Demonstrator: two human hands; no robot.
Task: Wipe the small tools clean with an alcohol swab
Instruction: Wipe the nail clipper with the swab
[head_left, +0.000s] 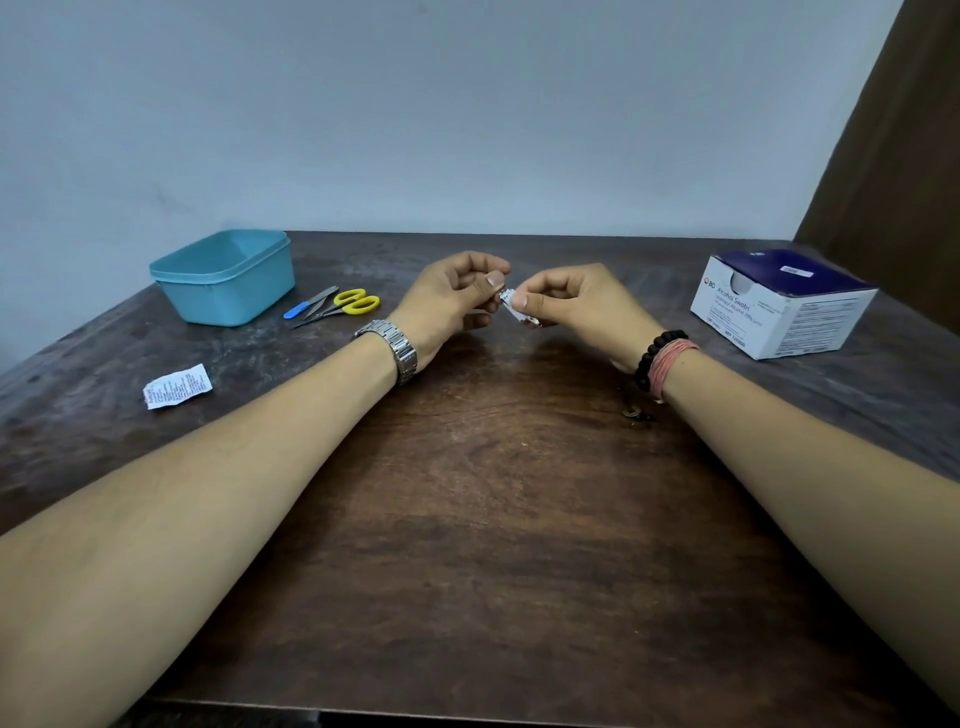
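Observation:
Above the middle of the table, both hands meet on a small metal tool that looks like a nail clipper (523, 314). My right hand (576, 306) pinches its body between thumb and fingers, and its lower end sticks out below them. My left hand (449, 299) pinches a bit of white alcohol swab (505, 294) against the tool's upper end with the thumb; most of the swab is hidden. Yellow-handled scissors (356, 302), grey tweezers (321, 299) and a blue-handled tool (296, 311) lie together on the table to the left.
A teal plastic tub (223, 278) stands at the back left beside the tools. A torn swab wrapper (176, 386) lies near the left edge. The white and blue box of alcohol swabs (784, 304) sits at the back right. A wall stands behind the dark wooden table (493, 519).

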